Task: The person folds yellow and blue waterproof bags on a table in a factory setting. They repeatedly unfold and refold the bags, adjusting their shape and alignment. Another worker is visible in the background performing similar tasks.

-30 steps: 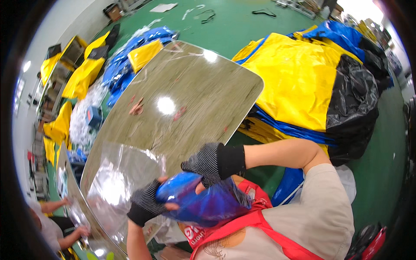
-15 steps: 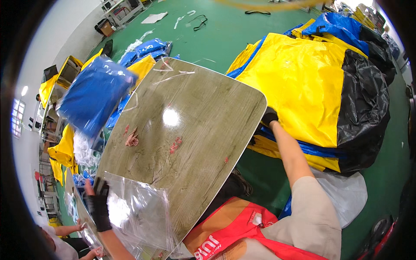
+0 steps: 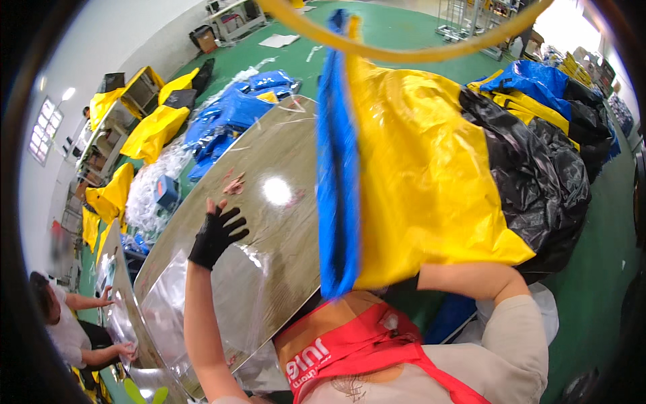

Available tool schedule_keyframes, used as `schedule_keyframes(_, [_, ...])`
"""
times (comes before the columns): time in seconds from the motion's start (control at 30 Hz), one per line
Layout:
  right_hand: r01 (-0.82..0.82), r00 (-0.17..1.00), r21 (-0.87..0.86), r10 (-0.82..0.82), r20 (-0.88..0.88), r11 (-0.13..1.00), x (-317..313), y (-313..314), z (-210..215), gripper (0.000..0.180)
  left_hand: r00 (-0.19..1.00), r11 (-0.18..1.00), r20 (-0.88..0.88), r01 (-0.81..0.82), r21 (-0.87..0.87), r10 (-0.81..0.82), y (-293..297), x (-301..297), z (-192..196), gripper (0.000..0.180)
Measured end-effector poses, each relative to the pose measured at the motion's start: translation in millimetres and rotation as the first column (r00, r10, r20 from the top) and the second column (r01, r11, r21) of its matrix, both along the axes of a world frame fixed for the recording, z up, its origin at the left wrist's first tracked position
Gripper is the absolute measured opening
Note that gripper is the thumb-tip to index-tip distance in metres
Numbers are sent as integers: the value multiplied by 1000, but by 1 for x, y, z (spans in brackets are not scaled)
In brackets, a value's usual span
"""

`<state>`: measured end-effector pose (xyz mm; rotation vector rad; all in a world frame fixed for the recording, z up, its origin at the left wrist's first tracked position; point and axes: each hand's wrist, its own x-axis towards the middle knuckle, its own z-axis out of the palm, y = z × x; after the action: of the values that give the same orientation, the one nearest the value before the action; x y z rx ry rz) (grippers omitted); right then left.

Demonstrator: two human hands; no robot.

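So the left hand (image 3: 217,234), in a black fingerless glove, hovered over the wooden desk (image 3: 269,222) with its fingers (image 3: 232,215) spread apart, gripping nothing. The big yellow-and-blue bag (image 3: 417,182) hung up in the air at about 3 o'clock from that hand, well clear of it. The right hand was hidden behind the bag, so I couldn't tell what its fingers were doing. A clear plastic sheet (image 3: 222,303) lay on the desk at the hand's 6 o'clock, near the close edge. Open desk stretched toward 12 o'clock. Black bags (image 3: 538,182) piled up at far 3 o'clock, and another person (image 3: 67,323) worked at 8 o'clock
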<state>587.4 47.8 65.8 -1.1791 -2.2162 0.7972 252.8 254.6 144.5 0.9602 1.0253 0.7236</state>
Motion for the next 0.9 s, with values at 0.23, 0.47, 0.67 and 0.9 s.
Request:
schedule_keyframes(0.23, [172,983,233,-150,-108,957,-65,11,-20,81,809,820,-587,320,474,24,-9,-21,29,82])
schedule_keyframes(0.47, [-75,914,255,-35,403,964,-112,-1,-54,79,244,982,-968,164,95,53,4,-62,-122,75])
schedule_keyframes(0.67, [-32,894,252,-85,440,967,-108,-2,-54,78,111,800,-880,378,467,461,-15,3,-121,75])
schedule_keyframes(0.9, [-34,917,292,-86,391,956,-115,-1,-55,76,979,990,-152,-138,-9,135,26,-21,-111,33])
